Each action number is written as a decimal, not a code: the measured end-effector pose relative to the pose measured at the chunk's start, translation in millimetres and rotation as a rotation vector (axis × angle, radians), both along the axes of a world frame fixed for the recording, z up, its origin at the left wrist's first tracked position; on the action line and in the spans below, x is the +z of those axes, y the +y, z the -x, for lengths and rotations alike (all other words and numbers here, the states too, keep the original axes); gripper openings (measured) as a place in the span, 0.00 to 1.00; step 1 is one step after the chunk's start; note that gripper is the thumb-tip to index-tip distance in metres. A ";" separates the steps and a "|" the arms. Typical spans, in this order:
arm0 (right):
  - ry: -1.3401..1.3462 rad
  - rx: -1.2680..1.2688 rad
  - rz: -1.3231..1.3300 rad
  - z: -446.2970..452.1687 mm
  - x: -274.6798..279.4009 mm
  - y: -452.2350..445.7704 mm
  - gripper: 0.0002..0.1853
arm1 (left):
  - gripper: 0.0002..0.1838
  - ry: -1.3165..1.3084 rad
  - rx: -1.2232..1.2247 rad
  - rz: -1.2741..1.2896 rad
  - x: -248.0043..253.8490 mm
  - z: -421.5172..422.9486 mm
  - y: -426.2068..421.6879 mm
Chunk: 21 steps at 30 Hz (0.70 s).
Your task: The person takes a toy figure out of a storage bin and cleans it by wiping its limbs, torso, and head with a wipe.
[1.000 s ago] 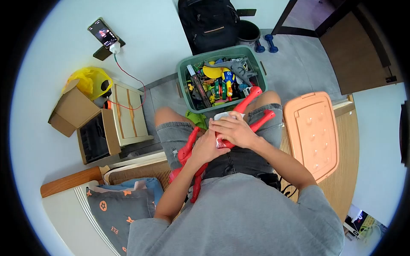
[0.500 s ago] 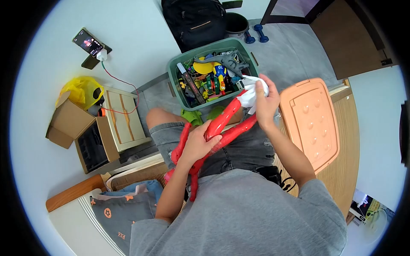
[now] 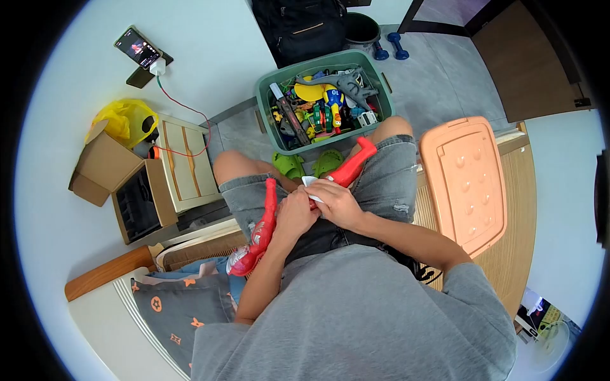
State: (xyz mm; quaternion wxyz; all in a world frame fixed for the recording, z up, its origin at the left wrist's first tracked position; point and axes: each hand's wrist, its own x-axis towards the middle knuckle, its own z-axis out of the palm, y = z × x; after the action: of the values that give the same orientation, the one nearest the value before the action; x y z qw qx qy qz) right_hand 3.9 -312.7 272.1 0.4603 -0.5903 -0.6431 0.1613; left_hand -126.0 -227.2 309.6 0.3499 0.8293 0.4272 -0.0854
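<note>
A red toy figure (image 3: 262,235) with silver markings lies across my lap, its head toward the lower left and one leg sticking out at the upper right. My left hand (image 3: 297,213) is closed around its middle. Beside it, my right hand (image 3: 338,203) holds a white cloth (image 3: 311,182) pressed against the red figure. The fingers of both hands meet and hide the part of the figure between them.
Beyond my knees stands a green bin (image 3: 262,101) full of toys. An orange lid (image 3: 467,184) lies at the right. Green clogs (image 3: 289,164), a drawer unit (image 3: 206,184), a cardboard box (image 3: 166,190) and a backpack (image 3: 308,32) are around.
The white cloth has come from the figure's feet back to its middle, with my right hand. The figure has turned, and its head now points further left.
</note>
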 end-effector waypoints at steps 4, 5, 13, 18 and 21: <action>-0.028 0.012 -0.050 -25.1 -5.7 2.6 0.14 | 0.24 0.029 -0.019 -0.001 9.6 5.9 5.8; -0.073 -0.015 -0.091 -35.6 -9.4 4.5 0.15 | 0.24 -0.032 -0.024 -0.010 11.3 10.0 9.1; 0.465 -0.650 0.131 -99.0 49.1 19.9 0.14 | 0.28 -0.233 0.025 -0.019 38.0 40.4 20.9; 0.108 -0.566 -0.091 -110.2 94.4 24.1 0.16 | 0.31 -0.264 -0.051 0.103 42.2 24.9 21.2; -0.053 -0.220 0.039 -91.6 98.0 17.3 0.17 | 0.32 -0.173 -0.156 0.109 32.5 8.7 16.2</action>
State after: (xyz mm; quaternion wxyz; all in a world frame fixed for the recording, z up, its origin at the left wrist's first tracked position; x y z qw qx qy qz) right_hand 95.5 -295.4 370.1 0.4465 -0.6702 -0.5832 0.1066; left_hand -134.7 -211.0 342.1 0.4221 0.8441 0.3243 -0.0636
